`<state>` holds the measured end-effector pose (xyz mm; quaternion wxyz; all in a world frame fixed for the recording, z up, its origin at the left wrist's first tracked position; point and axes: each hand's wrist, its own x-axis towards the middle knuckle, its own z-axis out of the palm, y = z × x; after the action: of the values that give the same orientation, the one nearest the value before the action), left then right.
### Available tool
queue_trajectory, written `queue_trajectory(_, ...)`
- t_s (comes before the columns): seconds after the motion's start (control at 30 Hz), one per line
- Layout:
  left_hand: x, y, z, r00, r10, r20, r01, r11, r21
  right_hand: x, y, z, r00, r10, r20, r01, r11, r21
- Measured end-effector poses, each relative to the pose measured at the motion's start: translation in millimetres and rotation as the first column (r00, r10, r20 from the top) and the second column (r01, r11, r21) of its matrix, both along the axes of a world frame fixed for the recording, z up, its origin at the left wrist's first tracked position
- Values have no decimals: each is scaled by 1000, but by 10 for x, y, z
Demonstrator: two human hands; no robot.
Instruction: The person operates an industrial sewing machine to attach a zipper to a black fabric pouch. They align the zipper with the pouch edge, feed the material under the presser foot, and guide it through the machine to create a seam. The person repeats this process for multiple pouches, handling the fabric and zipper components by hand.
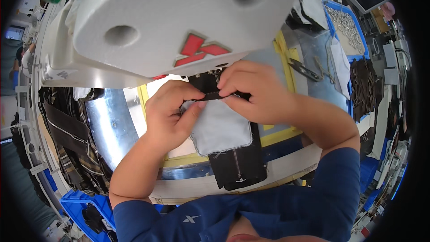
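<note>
A black cloth piece (219,166) with a metal zipper (238,166) lies on the worktable, running up under the machine head. On top of it sits a pale grey lining piece (221,127) with a frayed, stitched edge. My left hand (168,110) pinches the folded black cloth at the lining's upper left, thumb below and fingers above. At the upper right, my right hand (257,90) grips the same fold, slightly blurred. Just beyond my fingers, another length of metal zipper teeth shows on the cloth. The white sewing machine head (148,22) hides whatever lies under it.
Yellow tape (286,62) frames the work area. Thread snips (306,70) lie to the right, near a blue tray (329,6) of metal pieces and a stack of brown strips (363,87). Dark zippered garments (67,134) are piled left, above a blue bin (71,204).
</note>
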<state>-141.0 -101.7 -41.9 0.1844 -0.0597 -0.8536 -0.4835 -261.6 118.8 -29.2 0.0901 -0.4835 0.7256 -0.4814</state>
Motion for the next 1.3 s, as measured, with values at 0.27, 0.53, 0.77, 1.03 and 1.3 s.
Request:
queue_trajectory(0.27, -6, 5, 120, 989, -77, -125, 75, 997, -23, 30, 7, 24, 968, 55, -245, -96, 982, -161)
queue_trajectory(0.53, 13, 4, 130, 993, -80, -88, 77, 996, -32, 49, 13, 8, 992, 4, -127, -27, 983, -183)
queue_trajectory(0.77, 29, 21, 142, 998, -57, -37, 56, 998, -30, 2, 33, 18, 1000, 27, -1, -27, 991, -134)
queue_trajectory(1.03, 11, 53, 78, 998, -51, 45, 47, 996, 77, -4, -25, -9, 999, 33, -1, -33, 993, -116)
queue_trajectory(1.3, 32, 87, 60, 971, -33, 239, -34, 962, 271, 7, -15, -25, 994, 3, -111, -15, 994, -104)
